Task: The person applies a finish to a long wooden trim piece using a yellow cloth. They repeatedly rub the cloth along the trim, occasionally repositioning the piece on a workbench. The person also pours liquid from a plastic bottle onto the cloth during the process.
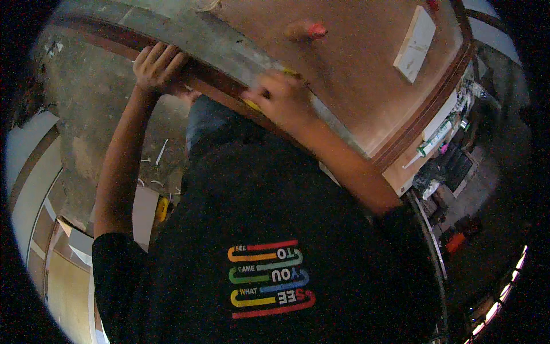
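A long dark brown wooden strip (215, 80) runs diagonally across the front of my body from the upper left. My left hand (157, 69) is closed over it, fingers curled across the upper edge. Further right, my right hand (279, 97) is closed around a yellow object (253, 104) against the strip; motion blur and my fingers hide what kind of object it is. Beyond both hands lies a large brown panel (361, 69) with a darker raised border along its right side.
On the panel are a pale board (413, 43) and a blurred red-tipped object (315, 31). A green-and-white tube (432, 140) and other clutter line the right side. Loose boards (71, 275) and a yellow object (163, 207) are at the lower left, near the stained floor (91, 126).
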Demonstrator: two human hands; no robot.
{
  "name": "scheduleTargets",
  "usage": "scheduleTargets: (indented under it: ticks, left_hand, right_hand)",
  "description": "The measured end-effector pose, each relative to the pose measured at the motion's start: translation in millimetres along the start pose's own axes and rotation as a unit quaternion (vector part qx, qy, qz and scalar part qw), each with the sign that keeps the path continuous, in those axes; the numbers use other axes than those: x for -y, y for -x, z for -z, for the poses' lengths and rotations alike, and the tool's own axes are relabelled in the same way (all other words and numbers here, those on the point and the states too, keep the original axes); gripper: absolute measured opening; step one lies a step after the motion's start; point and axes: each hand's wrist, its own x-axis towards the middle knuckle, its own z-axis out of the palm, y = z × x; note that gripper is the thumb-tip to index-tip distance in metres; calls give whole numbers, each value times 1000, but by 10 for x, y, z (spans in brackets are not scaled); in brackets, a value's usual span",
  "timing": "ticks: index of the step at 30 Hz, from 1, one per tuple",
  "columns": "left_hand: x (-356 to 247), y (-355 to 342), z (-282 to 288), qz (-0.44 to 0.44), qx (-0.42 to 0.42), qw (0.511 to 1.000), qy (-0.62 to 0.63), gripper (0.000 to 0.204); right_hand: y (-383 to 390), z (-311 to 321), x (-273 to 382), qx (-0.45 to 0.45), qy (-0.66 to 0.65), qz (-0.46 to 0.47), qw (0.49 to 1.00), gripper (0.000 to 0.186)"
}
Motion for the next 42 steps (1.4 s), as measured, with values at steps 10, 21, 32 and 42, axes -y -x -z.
scheduleTargets:
  ticks: [10, 21, 32, 42]
  left_hand:
    - [46, 210, -94, -11, -39, 999, 20, 80]
    - [14, -8, 49, -10, 11, 1000, -21, 76]
    - [-304, -532, 500, 34, 224, 948, 223, 64]
    - [-1124, -1266, 514, 56, 471, 812, 340, 68]
  right_hand:
    - [2168, 1279, -606, 82, 136, -54, 986, 9]
    - [-965, -402, 368, 25, 6, 60, 998, 15]
    - [663, 486, -51, 7, -50, -173, 984, 24]
    - [2791, 574, -566, -526, 146, -341, 765, 19]
